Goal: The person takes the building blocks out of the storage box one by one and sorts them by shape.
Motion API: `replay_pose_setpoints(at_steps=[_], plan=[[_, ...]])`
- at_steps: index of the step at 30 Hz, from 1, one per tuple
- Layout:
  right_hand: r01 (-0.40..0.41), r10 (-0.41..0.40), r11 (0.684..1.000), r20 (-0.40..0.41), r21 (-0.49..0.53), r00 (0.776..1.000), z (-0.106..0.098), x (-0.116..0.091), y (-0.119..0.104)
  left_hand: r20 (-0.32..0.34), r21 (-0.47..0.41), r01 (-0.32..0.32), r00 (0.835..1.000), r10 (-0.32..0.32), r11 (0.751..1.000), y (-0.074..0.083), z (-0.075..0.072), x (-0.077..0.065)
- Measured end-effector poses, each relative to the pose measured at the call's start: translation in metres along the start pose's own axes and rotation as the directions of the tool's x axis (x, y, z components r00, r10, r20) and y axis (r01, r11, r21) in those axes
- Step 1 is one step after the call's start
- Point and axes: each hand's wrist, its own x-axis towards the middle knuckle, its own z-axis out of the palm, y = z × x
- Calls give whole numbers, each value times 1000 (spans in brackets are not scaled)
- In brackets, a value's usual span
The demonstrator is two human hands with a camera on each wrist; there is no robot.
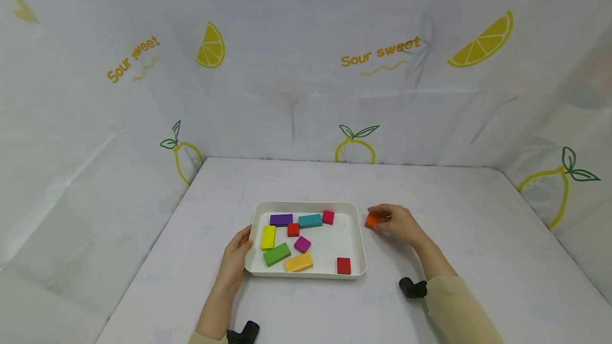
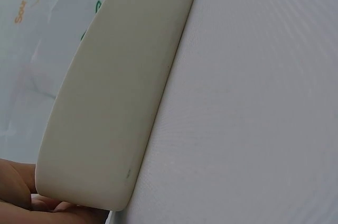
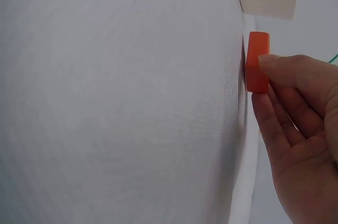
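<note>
A white tray (image 1: 330,276) lies on the table with several coloured blocks in it. At its left side my left hand (image 1: 235,259) holds the wall, fingers along the outside; in the left wrist view the fingers (image 2: 18,182) meet the tray's corner. Just beyond the right rim, my right hand (image 1: 400,224) pinches an orange block (image 1: 371,221) between thumb and fingers. The right wrist view shows the thumb on the face of this orange block (image 3: 257,71), which is close to the tabletop.
Inside the tray, purple (image 1: 281,220), teal (image 1: 310,221), yellow (image 1: 268,238), green (image 1: 277,254) and golden-yellow (image 1: 299,263) blocks lie towards the left and middle, with smaller red and magenta ones among them. A red block (image 1: 343,266) sits in the front right corner. Lemon-printed sheeting (image 1: 287,68) hangs behind the table.
</note>
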Motion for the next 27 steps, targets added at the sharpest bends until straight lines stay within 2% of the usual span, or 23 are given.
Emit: replay_pose_setpoints(at_steps=[10,27], plan=[[-4,4,1000,-7,-12,1000,2,1,3,11,-18,6,1000,-5,1000,1,-1,-2],[13,-14,996,14,88,1000,1,-1,9,15,-25,1,1000,0,1000,2,0,-3]])
